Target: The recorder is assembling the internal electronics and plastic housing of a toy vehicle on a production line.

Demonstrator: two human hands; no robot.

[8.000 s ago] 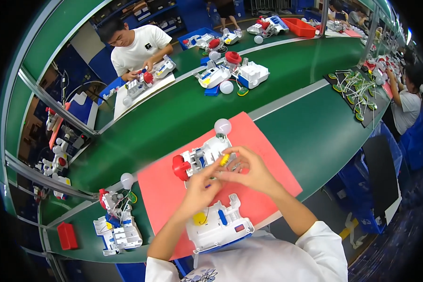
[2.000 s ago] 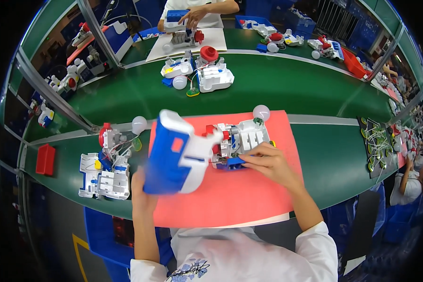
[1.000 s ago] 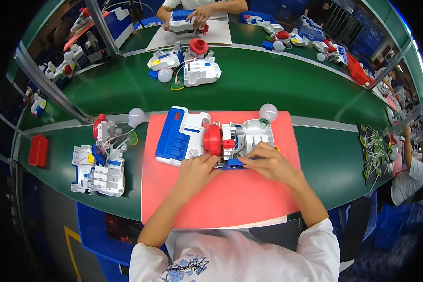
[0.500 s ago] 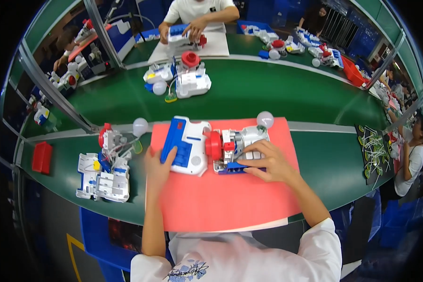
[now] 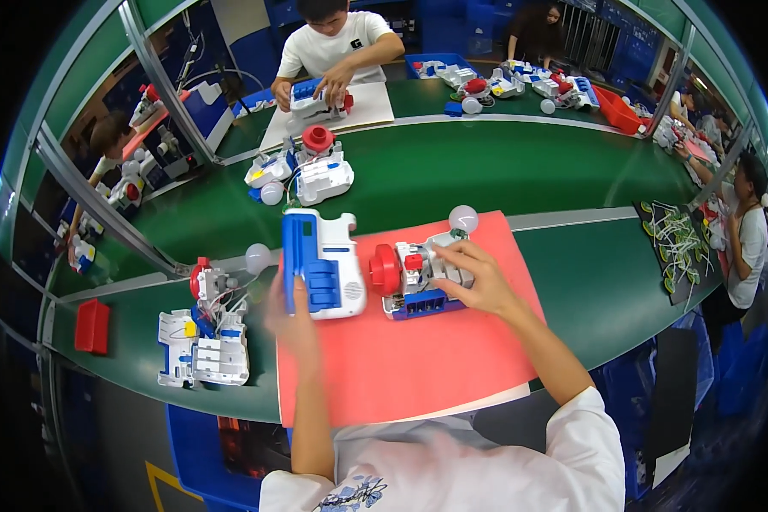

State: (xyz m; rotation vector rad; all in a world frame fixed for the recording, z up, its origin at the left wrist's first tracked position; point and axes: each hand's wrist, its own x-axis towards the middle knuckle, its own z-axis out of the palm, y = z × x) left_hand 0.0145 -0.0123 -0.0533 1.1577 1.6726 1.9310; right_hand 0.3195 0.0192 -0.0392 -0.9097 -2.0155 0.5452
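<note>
On a pink sheet (image 5: 418, 367) lies a half-built plastic toy in two parts. To the left is a white-and-blue plastic housing (image 5: 350, 264); my left hand (image 5: 292, 316), partly blurred, holds its left edge with the thumb on the blue part. Beside it, apart by a small gap, sits an inner assembly (image 5: 414, 277) with a red round knob (image 5: 385, 271), a blue base and a translucent white ball (image 5: 462, 219) at its far end. My right hand (image 5: 480, 282) grips the assembly's right side, thumb and fingers bent around the grey-white part.
Left of the sheet lie another opened toy (image 5: 218, 350) with wires and a red bin (image 5: 92, 327). A further toy (image 5: 322, 179) rests on the green belt (image 5: 452, 162). Wired parts fill a dark tray (image 5: 674, 252) at right. A co-worker (image 5: 341, 51) handles a similar toy opposite.
The housing has shifted left, away from the inner assembly. My right hand's fingers have moved from the blue base up onto the grey-white part. The whole view has also shifted.
</note>
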